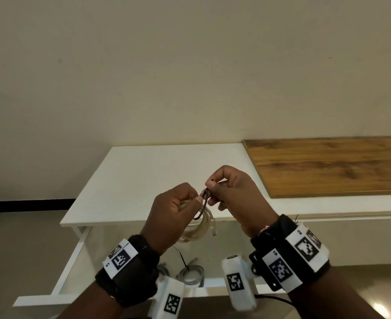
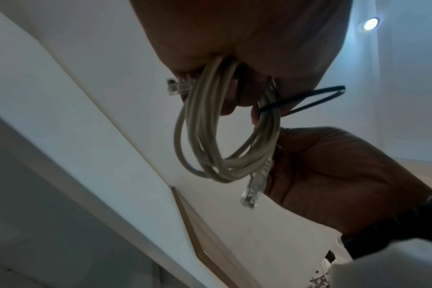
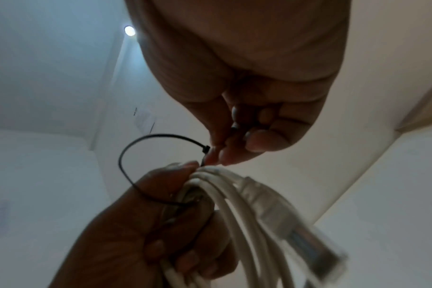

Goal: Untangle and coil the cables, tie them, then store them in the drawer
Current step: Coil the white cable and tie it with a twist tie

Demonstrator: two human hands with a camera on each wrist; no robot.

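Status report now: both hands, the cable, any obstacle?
Left hand grips coiled cable. Right hand pinches zip tie, looped round coil, still loose. Drawer open below, tied cable inside. Nothing in the way.

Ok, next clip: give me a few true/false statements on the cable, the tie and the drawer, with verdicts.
1. The left hand grips a coiled beige cable. True.
2. The black zip tie is already pulled tight round the coil. False: it still forms a wide loose loop.
3. The right hand pinches the zip tie at its head. True.
4. The drawer is closed. False: it stands pulled out below the white table.
5. A tied grey cable coil already lies in the drawer. True.
6. The held cable has no connectors. False: clear plugs show at its ends.
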